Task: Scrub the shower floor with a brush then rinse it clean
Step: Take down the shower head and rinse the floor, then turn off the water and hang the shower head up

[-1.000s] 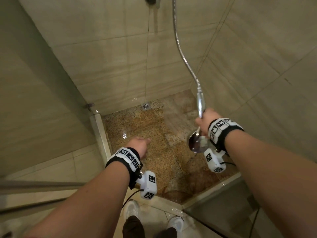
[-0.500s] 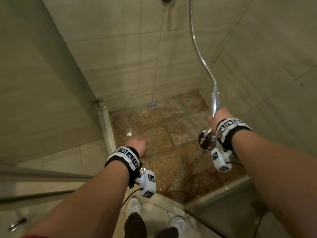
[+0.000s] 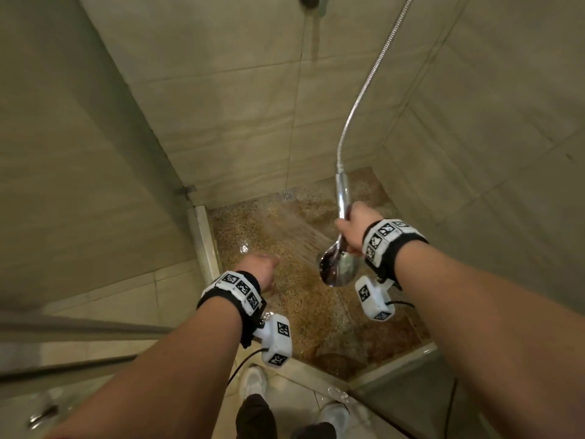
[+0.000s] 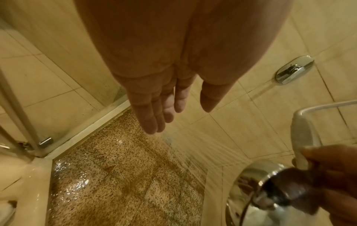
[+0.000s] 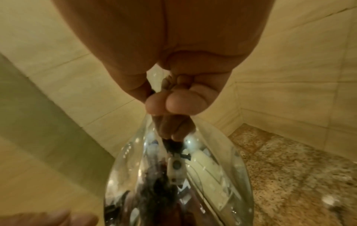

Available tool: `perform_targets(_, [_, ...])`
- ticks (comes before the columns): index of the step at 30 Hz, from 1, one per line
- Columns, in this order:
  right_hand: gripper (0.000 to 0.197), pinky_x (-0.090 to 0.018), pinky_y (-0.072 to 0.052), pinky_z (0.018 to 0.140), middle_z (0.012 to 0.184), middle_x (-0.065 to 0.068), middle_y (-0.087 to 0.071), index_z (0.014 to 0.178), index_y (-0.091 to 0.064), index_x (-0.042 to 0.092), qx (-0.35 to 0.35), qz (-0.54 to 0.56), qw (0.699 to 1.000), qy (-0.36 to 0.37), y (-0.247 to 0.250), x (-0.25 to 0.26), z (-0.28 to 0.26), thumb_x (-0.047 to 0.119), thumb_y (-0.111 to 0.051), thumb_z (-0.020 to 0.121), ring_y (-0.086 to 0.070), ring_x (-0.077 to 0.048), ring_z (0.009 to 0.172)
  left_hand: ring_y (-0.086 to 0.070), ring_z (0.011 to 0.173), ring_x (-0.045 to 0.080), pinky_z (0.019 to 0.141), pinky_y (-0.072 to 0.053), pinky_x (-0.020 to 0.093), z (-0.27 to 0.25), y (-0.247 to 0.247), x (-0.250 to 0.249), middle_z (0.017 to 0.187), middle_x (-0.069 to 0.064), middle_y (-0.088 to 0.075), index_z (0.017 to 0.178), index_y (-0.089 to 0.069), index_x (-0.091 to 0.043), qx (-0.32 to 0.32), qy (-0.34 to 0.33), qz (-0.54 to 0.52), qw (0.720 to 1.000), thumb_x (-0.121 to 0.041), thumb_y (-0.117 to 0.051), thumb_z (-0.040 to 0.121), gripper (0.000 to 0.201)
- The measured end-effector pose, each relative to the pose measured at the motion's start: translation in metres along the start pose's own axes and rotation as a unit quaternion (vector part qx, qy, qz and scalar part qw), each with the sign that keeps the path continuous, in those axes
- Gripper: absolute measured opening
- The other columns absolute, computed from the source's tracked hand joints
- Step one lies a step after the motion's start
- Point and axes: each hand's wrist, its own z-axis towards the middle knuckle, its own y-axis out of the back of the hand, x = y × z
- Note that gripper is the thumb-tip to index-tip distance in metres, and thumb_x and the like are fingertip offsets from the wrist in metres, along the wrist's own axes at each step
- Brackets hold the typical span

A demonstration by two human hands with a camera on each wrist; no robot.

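Observation:
My right hand (image 3: 354, 228) grips the handle of a chrome shower head (image 3: 338, 267), whose round head (image 5: 177, 183) fills the right wrist view below my curled fingers (image 5: 173, 104). Water sprays from it leftward onto the wet, brown speckled shower floor (image 3: 304, 299). My left hand (image 3: 258, 269) hangs above the floor's left side, empty, its fingers (image 4: 154, 113) straight and together near the spray. The shower head (image 4: 270, 191) also shows at the lower right of the left wrist view. No brush is in view.
A metal hose (image 3: 370, 80) runs up from the handle to the back wall. A small drain (image 3: 287, 195) sits in the far corner. A raised kerb (image 3: 204, 242) and glass door frame border the floor on the left. A chrome mixer (image 4: 293, 71) is on the wall. My shoes (image 3: 253, 383) stand outside.
The shower head has swung left and tilted so its spray now reaches across the floor toward my left hand. The left hand has stayed nearly in place.

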Motion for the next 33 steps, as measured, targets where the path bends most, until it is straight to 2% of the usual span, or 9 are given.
perform_targets(2, [0.029,-0.041,-0.063,0.064,0.091,-0.011,-0.069,0.115,-0.049,0.008,0.009,-0.006,1.000,0.018,-0.008,0.013,-0.002,0.031,-0.060,0.100,-0.072,-0.026,0.073,-0.070,0.099,0.034,0.095,-0.057,0.050,-0.004,0.005,0.002,0.104,0.013,-0.069,0.098,-0.067,-0.016,-0.006,-0.002,0.000,1.000,-0.028,-0.062,0.099,0.013])
perform_targets(4, [0.035,-0.044,-0.062,0.073,0.099,-0.013,-0.068,0.119,-0.047,0.006,0.012,-0.019,1.000,0.018,-0.011,0.020,-0.001,0.032,-0.060,0.100,-0.071,-0.030,0.081,-0.067,0.107,0.037,0.098,-0.054,0.051,-0.004,0.009,0.005,0.115,0.020,-0.068,0.106,-0.068,-0.010,0.008,-0.012,0.023,1.000,-0.023,-0.057,0.102,0.017])
perform_targets(9, [0.042,-0.033,-0.048,0.068,0.117,-0.018,-0.065,0.131,-0.044,-0.002,-0.030,-0.091,0.995,-0.018,0.010,0.019,0.000,0.027,-0.055,0.103,-0.066,-0.031,0.095,-0.071,0.092,0.034,0.089,-0.059,0.053,-0.012,0.013,-0.004,0.094,0.015,-0.071,0.086,-0.065,-0.016,-0.029,0.000,-0.014,0.999,-0.031,-0.065,0.097,0.018])
perform_targets(11, [0.042,-0.035,-0.051,0.071,0.113,-0.017,-0.064,0.132,-0.039,-0.002,-0.026,-0.127,0.991,-0.017,0.024,0.020,-0.004,0.025,-0.054,0.104,-0.067,-0.029,0.094,-0.070,0.097,0.034,0.091,-0.059,0.050,-0.019,0.011,-0.017,0.099,0.012,-0.071,0.096,-0.065,-0.015,-0.031,-0.024,0.009,0.999,-0.034,-0.065,0.096,0.019])
perform_targets(14, [0.037,-0.038,-0.053,0.071,0.101,-0.011,-0.064,0.130,-0.041,0.004,-0.043,-0.208,0.977,0.025,0.049,0.023,-0.012,0.023,-0.055,0.101,-0.065,-0.030,0.087,-0.070,0.100,0.029,0.093,-0.057,0.044,-0.032,0.003,-0.049,0.123,0.007,-0.067,0.131,-0.059,-0.019,-0.051,-0.098,0.104,0.988,-0.038,-0.064,0.096,0.040])
perform_targets(18, [0.028,-0.037,-0.047,0.066,0.082,-0.005,-0.058,0.123,-0.045,0.017,-0.082,-0.303,0.945,0.093,0.085,0.027,-0.030,0.018,-0.050,0.095,-0.061,-0.030,0.077,-0.052,0.129,0.027,0.113,-0.042,0.041,-0.063,-0.008,-0.110,0.149,0.006,-0.042,0.150,-0.042,-0.026,-0.102,-0.274,0.246,0.924,-0.031,-0.064,0.096,0.059])
perform_targets(23, [0.037,-0.038,-0.046,0.070,0.112,-0.006,-0.064,0.131,-0.050,0.026,-0.104,-0.369,0.913,0.140,0.132,0.033,-0.056,0.017,-0.051,0.096,-0.066,-0.032,0.097,-0.016,0.148,0.029,0.123,-0.020,0.048,-0.099,-0.018,-0.174,0.158,0.005,-0.020,0.154,-0.030,-0.029,-0.148,-0.429,0.385,0.804,-0.032,-0.068,0.088,0.077])
perform_targets(27, [0.038,-0.041,-0.049,0.083,0.123,-0.003,-0.060,0.134,-0.053,0.033,-0.137,-0.410,0.882,0.186,0.161,0.038,-0.077,0.019,-0.049,0.099,-0.061,-0.029,0.115,-0.039,0.138,0.028,0.116,-0.032,0.044,-0.106,-0.027,-0.209,0.146,0.006,-0.047,0.144,-0.044,-0.023,-0.128,-0.448,0.489,0.737,-0.045,-0.072,0.084,0.069])
perform_targets(33, [0.036,-0.040,-0.048,0.091,0.118,-0.001,-0.060,0.134,-0.056,0.034,-0.191,-0.448,0.832,0.265,0.195,0.052,-0.106,0.022,-0.049,0.101,-0.056,-0.027,0.115,-0.061,0.116,0.032,0.094,-0.050,0.038,-0.114,-0.027,-0.244,0.128,0.010,-0.063,0.132,-0.052,-0.019,-0.092,-0.454,0.485,0.742,-0.038,-0.072,0.089,0.051])
